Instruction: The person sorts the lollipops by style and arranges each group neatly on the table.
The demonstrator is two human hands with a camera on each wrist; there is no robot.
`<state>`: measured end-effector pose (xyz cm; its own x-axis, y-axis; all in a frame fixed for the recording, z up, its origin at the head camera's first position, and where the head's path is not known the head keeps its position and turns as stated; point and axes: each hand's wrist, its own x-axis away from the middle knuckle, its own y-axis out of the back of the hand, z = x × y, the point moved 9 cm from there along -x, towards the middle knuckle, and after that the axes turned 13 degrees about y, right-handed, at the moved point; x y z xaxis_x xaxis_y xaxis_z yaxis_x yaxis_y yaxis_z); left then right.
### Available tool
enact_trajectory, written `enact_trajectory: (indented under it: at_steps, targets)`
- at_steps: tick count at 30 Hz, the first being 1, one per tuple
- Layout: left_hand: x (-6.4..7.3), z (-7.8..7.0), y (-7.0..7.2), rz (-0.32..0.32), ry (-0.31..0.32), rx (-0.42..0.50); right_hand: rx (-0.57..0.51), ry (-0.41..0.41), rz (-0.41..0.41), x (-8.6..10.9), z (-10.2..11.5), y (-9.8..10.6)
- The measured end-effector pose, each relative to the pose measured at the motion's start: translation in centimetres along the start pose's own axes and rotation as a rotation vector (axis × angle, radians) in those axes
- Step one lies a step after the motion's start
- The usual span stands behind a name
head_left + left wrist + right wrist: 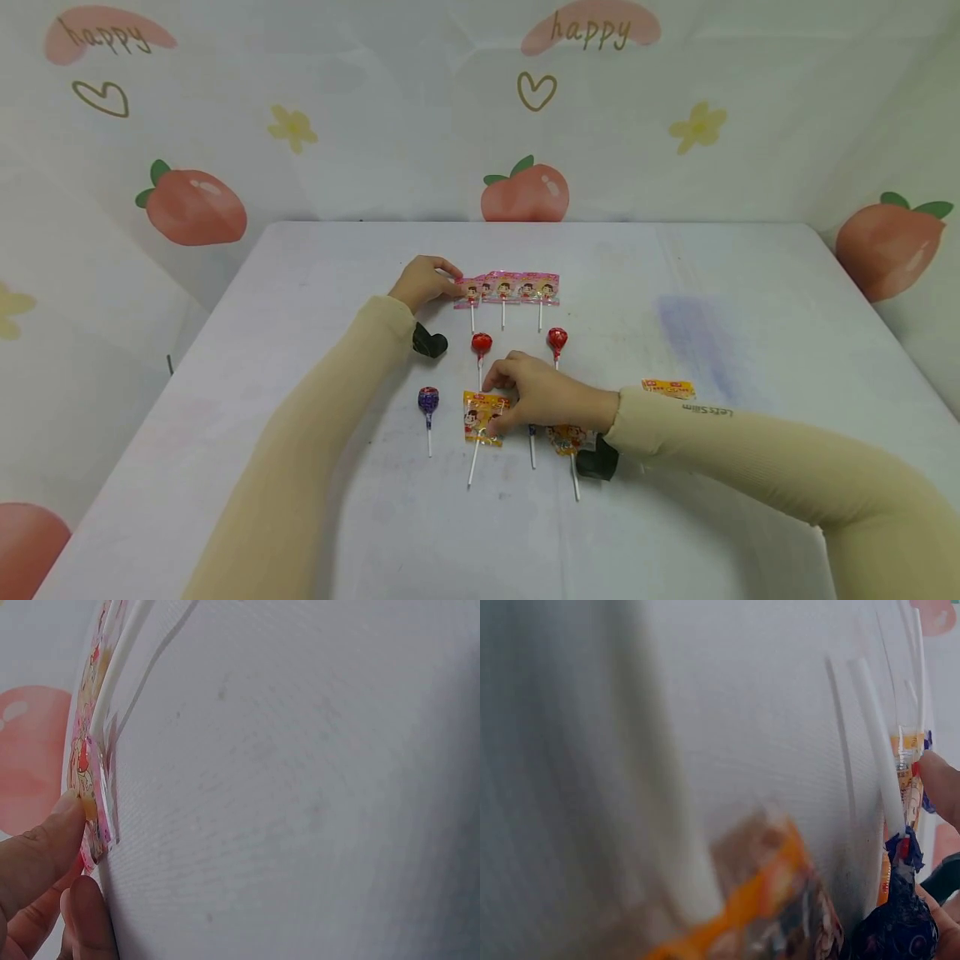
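At the back of the layout my left hand [426,282] pinches the edge of a pink-wrapped lollipop [470,293], thumb on top of its wrapper in the left wrist view. Two more pink-wrapped lollipops [504,288] overlap in a row to its right. Nearer the front, my right hand [547,393] holds an orange-wrapped lollipop [477,417] between thumb and fingers at its right side. A dark purple lollipop [900,930] lies under this hand, its head hidden in the head view. Another orange-wrapped lollipop [567,442] is partly covered by the right wrist.
Two red lollipops [482,343] lie between the rows, and a purple lollipop [428,402] lies at the left. An orange wrapper [669,388] shows behind the right sleeve. The white table [645,542] ends at a hanging cloth [405,100] printed with peaches.
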<state>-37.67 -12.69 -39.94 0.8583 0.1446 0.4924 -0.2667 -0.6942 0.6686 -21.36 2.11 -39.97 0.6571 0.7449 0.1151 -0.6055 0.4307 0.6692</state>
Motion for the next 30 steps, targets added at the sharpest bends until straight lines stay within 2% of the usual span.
enact_trajectory:
  at_steps: [8, 21, 30]
  targets:
    - [-0.18, 0.05, 0.0, -0.002, -0.003, -0.009, 0.025, -0.024, -0.008, -0.13, -0.01, -0.19]
    - [-0.31, 0.05, -0.02, 0.0, 0.0, -0.015, 0.055, 0.023, -0.016, -0.25, 0.27, -0.24]
    - [-0.11, -0.02, 0.01, 0.0, -0.001, -0.023, 0.008, 0.053, -0.011, -0.41, 0.55, -0.2]
